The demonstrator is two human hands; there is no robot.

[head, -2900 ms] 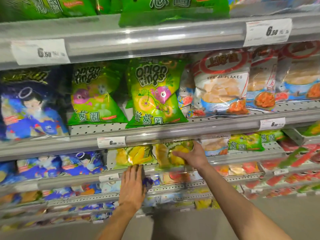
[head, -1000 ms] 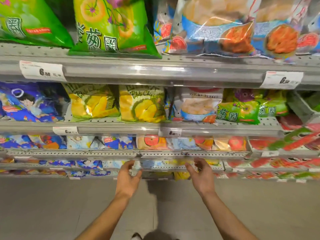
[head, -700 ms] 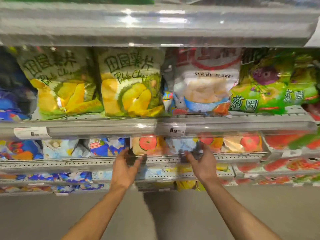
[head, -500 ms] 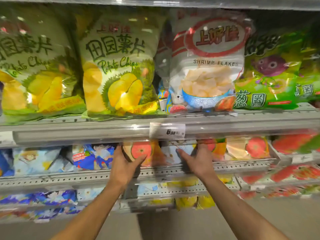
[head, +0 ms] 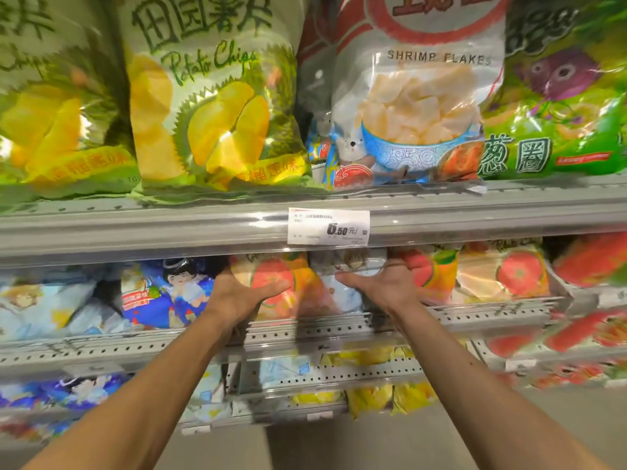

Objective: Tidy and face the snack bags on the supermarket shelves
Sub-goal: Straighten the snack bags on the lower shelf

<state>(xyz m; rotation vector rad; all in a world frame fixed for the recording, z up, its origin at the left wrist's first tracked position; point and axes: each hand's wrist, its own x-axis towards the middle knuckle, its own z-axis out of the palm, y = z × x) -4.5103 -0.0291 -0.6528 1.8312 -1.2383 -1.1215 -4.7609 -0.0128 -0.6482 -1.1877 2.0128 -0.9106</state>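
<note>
Your left hand (head: 242,293) rests with straight fingers on the tomato bag (head: 278,283) at frame centre, and your right hand (head: 383,283) lies flat on the pale bag (head: 346,276) just beside it. Both bags stand under the rail (head: 169,232) with the price tag (head: 328,226). Little room remains above your knuckles.

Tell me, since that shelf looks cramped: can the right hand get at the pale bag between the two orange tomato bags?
Probably yes. The right hand is already in under the shelf rail above, thumb against the pale bag, with nothing between them. The left hand rests on the neighbouring orange bag, clear of it.
</note>
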